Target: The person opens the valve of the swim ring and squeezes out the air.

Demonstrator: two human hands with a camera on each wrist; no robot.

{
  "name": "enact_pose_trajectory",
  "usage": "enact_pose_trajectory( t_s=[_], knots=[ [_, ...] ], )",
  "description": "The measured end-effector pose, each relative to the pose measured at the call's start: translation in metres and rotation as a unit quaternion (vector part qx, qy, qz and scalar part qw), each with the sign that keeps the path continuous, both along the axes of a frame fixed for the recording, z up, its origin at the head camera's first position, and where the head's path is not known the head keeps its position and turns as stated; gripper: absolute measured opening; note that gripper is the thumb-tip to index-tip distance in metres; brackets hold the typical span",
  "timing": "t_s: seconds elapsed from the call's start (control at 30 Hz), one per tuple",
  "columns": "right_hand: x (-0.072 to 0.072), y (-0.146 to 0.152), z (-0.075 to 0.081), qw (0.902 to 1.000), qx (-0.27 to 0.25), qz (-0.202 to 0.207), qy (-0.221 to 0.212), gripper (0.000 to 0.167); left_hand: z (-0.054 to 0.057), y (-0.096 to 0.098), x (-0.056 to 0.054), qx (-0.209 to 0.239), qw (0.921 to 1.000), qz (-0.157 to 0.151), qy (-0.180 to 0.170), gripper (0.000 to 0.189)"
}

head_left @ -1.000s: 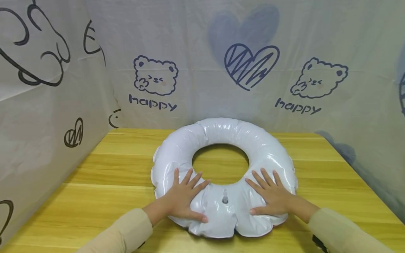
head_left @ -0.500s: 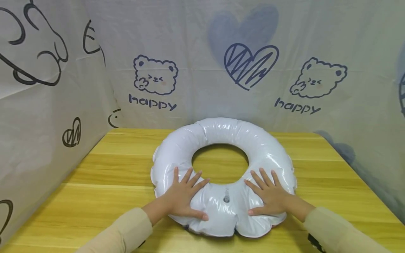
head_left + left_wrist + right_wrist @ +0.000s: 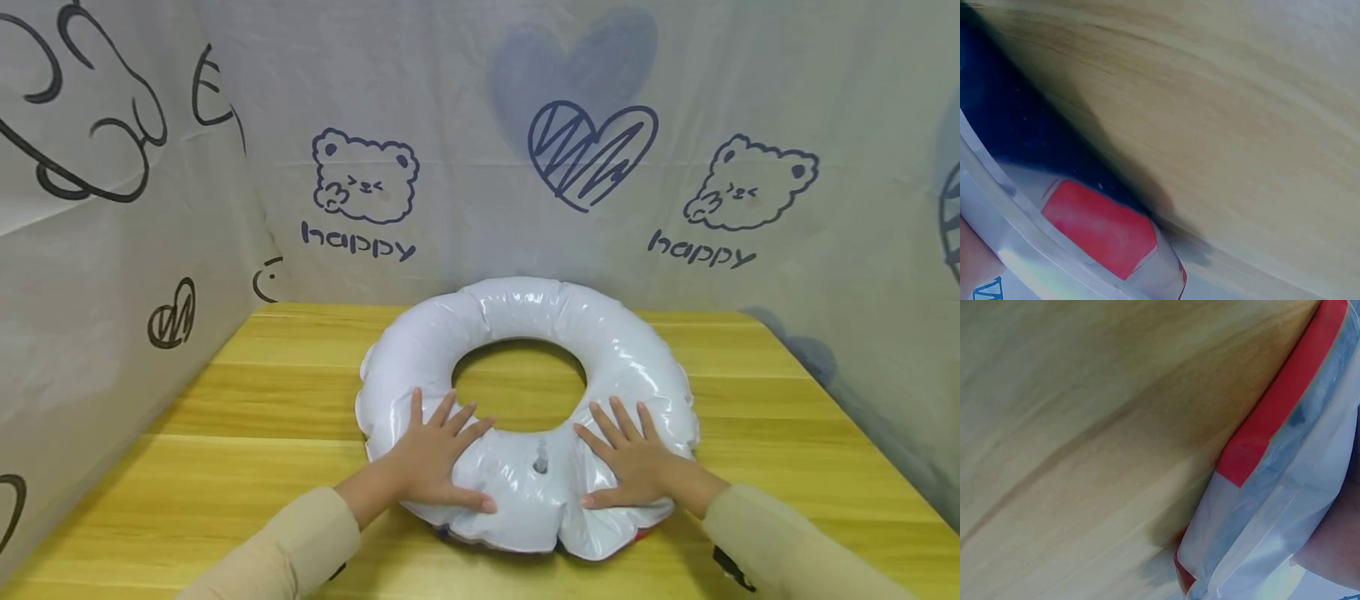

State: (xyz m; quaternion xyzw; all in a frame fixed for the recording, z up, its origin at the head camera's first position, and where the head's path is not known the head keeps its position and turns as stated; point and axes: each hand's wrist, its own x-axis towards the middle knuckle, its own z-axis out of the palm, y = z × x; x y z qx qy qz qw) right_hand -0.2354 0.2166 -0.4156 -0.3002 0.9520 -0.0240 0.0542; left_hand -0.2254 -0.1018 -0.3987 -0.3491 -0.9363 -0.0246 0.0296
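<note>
Probably best: press evenly on the glossy white plastic ring [image 3: 525, 304], sparing its translucent valve [image 3: 541, 464] at six o'clock. Ring lies on yellow wood-grain table [image 3: 225, 458]; bare left hand [image 3: 433, 464] rests at its eight, bare right hand [image 3: 639, 468] at four, fingers spread apart. Left wrist view shows dark-blue panel [image 3: 1029, 119] and red panel [image 3: 1100, 228] low down, barely seen from the head.

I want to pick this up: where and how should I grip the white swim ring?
Probably grip the swim ring at its left and right sides, from above, fingers into its open centre, thumbs outside. It lies flat, those sides are rounded, and the valve sits at the near middle, away from them.
</note>
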Motion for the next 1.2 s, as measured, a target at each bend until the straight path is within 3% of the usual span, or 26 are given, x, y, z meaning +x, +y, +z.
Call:
enact_pose_trajectory(
  t_s=[0.23,0.73,1.2],
  knots=[
    [0.000,-0.003,0.003,0.9997,0.011,-0.003,-0.024,0.102,0.003,0.003,-0.001,0.000,1.0000,0.006,0.002,0.109],
    [0.002,-0.010,0.006,0.9979,0.059,-0.018,-0.021,0.100,0.006,0.008,-0.001,-0.005,0.9991,0.016,0.040,0.098],
    [0.005,-0.014,0.011,0.9958,0.079,-0.035,-0.030,0.100,0.005,0.007,0.000,0.004,0.9997,0.008,0.024,0.102]
  ],
)
